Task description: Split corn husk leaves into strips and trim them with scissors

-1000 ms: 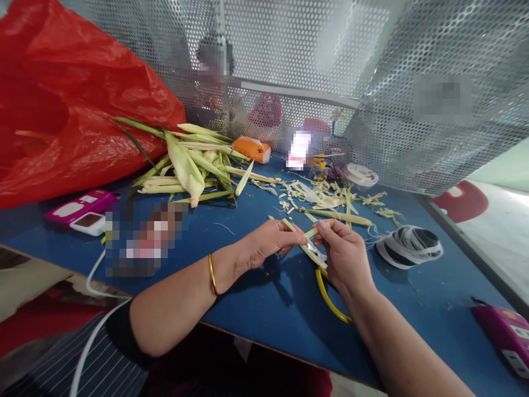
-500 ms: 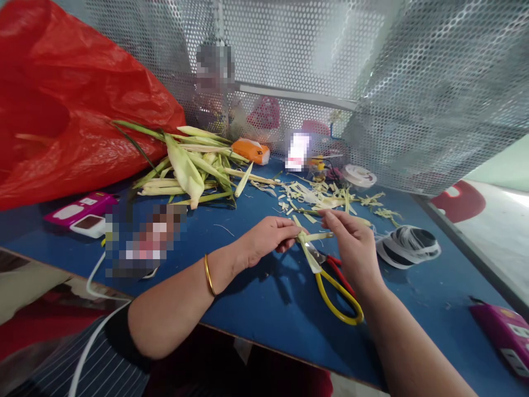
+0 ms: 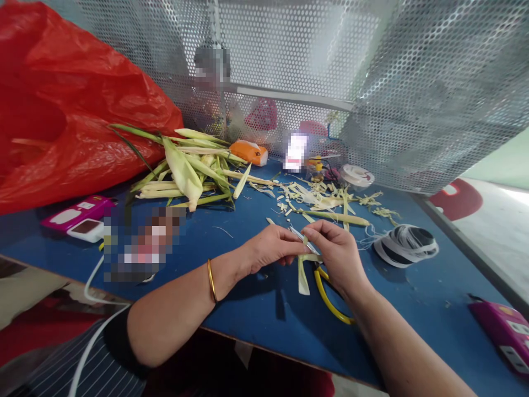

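Both hands meet above the blue table (image 3: pixel 248 309), around a small piece of folded pale-green corn husk (image 3: pixel 303 278). My left hand (image 3: pixel 268 246) pinches it at the left between thumb and fingers. From the right, my right hand (image 3: pixel 338 253) pinches a strip of the same husk with thumb and forefinger. One flat husk end hangs down below the fingers. Scissors (image 3: pixel 326 298) with a yellow-coated handle lie under the hands; their blades show between the fingertips, while the right hand hides the rest.
A heap of corn husks (image 3: pixel 182 173) lies at the back left beside a red plastic bag (image 3: pixel 82 110). Husk scraps (image 3: pixel 318 196) are scattered behind the hands. A spool of white thread (image 3: pixel 407 246) stands at right. Purple power strips (image 3: pixel 76 215) sit at both sides; perforated metal sheeting (image 3: pixel 285 49) closes off the back.
My right hand has moved left and down, closer to my left hand, and now pinches a husk strip. The hanging husk end has turned to point straight down, and the scissors are more covered.
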